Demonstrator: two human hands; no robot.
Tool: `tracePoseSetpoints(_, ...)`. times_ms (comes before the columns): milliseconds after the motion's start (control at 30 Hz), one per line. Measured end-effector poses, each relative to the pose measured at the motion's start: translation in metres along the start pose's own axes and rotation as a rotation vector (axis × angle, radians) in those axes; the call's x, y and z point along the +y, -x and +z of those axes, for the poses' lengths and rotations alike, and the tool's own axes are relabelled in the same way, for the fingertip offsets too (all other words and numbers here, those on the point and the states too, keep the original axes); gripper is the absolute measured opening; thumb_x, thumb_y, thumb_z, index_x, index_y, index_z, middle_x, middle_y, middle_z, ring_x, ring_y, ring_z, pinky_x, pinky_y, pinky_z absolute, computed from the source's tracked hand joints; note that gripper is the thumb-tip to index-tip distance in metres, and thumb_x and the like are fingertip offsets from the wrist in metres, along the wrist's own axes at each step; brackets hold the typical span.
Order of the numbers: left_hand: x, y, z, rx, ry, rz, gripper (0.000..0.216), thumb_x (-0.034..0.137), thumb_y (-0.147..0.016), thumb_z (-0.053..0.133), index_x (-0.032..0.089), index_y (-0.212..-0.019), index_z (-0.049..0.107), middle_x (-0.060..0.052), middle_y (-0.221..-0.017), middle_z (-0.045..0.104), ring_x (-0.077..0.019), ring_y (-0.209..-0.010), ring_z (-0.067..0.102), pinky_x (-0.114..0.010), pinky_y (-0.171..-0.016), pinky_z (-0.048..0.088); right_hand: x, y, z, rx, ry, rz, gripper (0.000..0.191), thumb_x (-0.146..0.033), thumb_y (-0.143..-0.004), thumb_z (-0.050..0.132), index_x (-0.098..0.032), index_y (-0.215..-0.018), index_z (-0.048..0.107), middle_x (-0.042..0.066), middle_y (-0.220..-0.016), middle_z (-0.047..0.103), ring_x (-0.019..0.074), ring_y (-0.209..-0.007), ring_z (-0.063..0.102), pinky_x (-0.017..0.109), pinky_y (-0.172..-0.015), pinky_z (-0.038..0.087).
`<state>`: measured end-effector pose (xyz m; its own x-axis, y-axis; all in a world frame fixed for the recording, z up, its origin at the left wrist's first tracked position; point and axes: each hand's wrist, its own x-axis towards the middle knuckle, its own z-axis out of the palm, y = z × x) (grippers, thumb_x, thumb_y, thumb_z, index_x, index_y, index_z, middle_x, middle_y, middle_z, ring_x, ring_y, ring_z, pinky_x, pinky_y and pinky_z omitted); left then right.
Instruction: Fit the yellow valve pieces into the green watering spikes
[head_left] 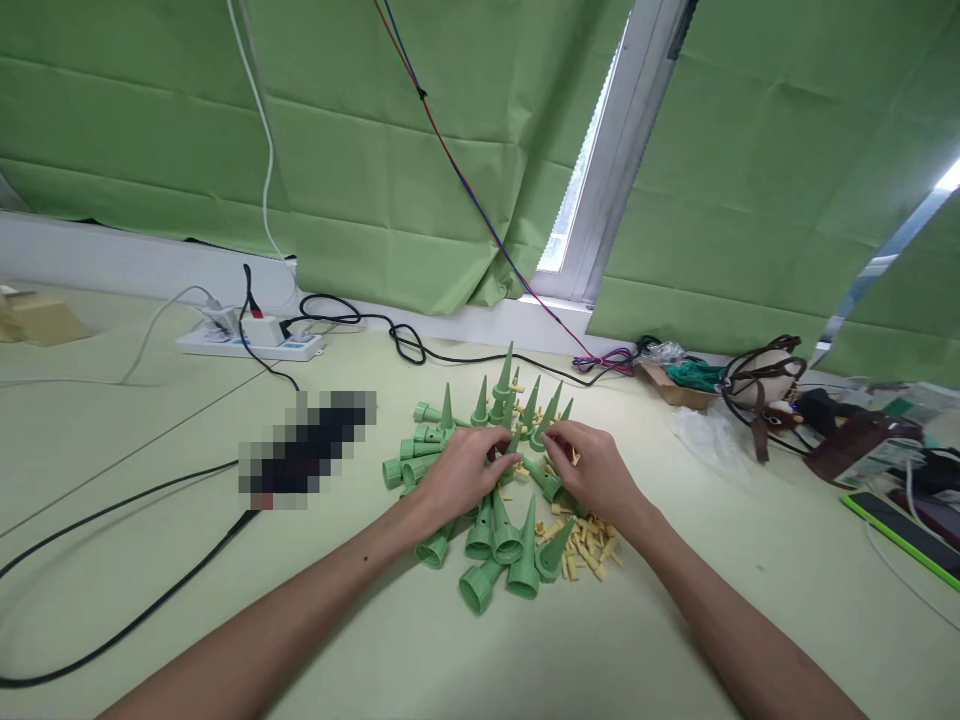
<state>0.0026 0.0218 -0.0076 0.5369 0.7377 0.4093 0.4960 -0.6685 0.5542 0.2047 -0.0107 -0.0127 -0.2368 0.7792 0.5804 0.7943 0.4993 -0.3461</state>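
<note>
A heap of green plastic cone spikes [495, 540] lies on the pale green table [150, 560], some upright, some on their sides. Small yellowish plastic pieces [585, 545] are scattered at the heap's right side. My left hand [465, 470] is over the middle of the heap, its fingers curled round a green cone [512, 450]. My right hand [589, 470] is just to the right, fingertips pinched together close to the left hand; what it pinches is too small to make out.
A white power strip [251, 340] with plugs sits at the back left, with black cables [135, 610] running across the table. A pixelated dark object [307, 450] lies left of the heap. Bags, straps and a green-edged phone [900, 525] crowd the right side. Green curtains hang behind.
</note>
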Motion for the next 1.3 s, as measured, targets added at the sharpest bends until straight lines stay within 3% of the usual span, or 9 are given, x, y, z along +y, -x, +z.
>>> tracePoseSetpoints(233,0.000,0.001,0.000,-0.011,0.027,-0.031,0.017,0.031,-0.090,0.060,0.017,-0.081,0.063,-0.001,-0.077,0.068,-0.0174,-0.068,0.061,-0.027,-0.063,0.041,0.009,-0.002,-0.004,-0.066,0.103,0.040,0.017,-0.019,-0.093,0.049,-0.017,-0.086,0.064,0.004,-0.076,0.064,0.0150,-0.063,0.054,0.025,-0.059,0.037)
tracePoseSetpoints(433,-0.002,0.000,0.001,-0.005,-0.001,-0.032,0.017,0.030,-0.090,0.059,0.017,-0.079,0.061,0.000,-0.074,0.067,-0.0168,-0.066,0.059,-0.026,-0.060,0.040,0.010,-0.003,-0.006,-0.230,0.208,0.102,0.021,-0.021,-0.092,0.052,-0.019,-0.079,0.069,0.003,-0.069,0.067,0.0159,-0.063,0.057,0.025,-0.055,0.031)
tracePoseSetpoints(567,-0.002,0.000,0.001,0.017,-0.045,-0.028,0.017,0.029,-0.091,0.059,0.016,-0.079,0.060,-0.001,-0.075,0.066,-0.0169,-0.067,0.059,-0.027,-0.062,0.040,0.010,-0.004,-0.005,-0.295,0.235,0.174,0.019,-0.023,-0.091,0.055,-0.021,-0.085,0.073,0.002,-0.065,0.068,0.0161,-0.060,0.057,0.024,-0.055,0.030)
tracePoseSetpoints(867,-0.001,0.001,0.002,0.048,-0.079,-0.060,0.018,0.030,-0.089,0.060,0.016,-0.078,0.059,-0.002,-0.075,0.064,-0.0174,-0.068,0.057,-0.028,-0.062,0.040,0.010,-0.004,-0.005,-0.362,0.240,0.219,0.020,-0.025,-0.090,0.057,-0.021,-0.082,0.075,0.003,-0.064,0.068,0.0160,-0.059,0.057,0.025,-0.053,0.031)
tracePoseSetpoints(1000,0.000,0.001,0.003,0.081,-0.066,-0.062,0.027,0.039,-0.092,0.055,0.016,-0.078,0.059,-0.003,-0.075,0.063,-0.0176,-0.068,0.056,-0.028,-0.061,0.040,0.008,-0.005,-0.005,-0.313,0.236,0.215,0.021,-0.026,-0.090,0.056,-0.020,-0.079,0.073,0.002,-0.060,0.066,0.0155,-0.057,0.055,0.025,-0.053,0.031)
tracePoseSetpoints(1200,0.006,0.002,-0.001,0.245,0.002,-0.073,0.043,0.043,-0.098,0.043,0.018,-0.064,0.047,0.002,-0.060,0.051,-0.0127,-0.055,0.044,-0.026,-0.057,0.034,-0.004,-0.004,-0.008,-0.173,0.069,0.177,0.025,-0.032,-0.092,0.056,-0.017,-0.077,0.071,-0.001,-0.052,0.056,0.0118,-0.050,0.045,0.024,-0.054,0.032)
tracePoseSetpoints(1300,0.008,0.002,-0.003,0.305,-0.001,-0.052,0.045,0.040,-0.100,0.041,0.018,-0.060,0.039,0.003,-0.054,0.042,-0.0111,-0.050,0.036,-0.026,-0.053,0.029,-0.009,-0.003,-0.013,-0.258,-0.163,0.111,0.029,-0.036,-0.091,0.058,-0.016,-0.074,0.070,-0.003,-0.050,0.049,0.0094,-0.047,0.039,0.023,-0.052,0.033)
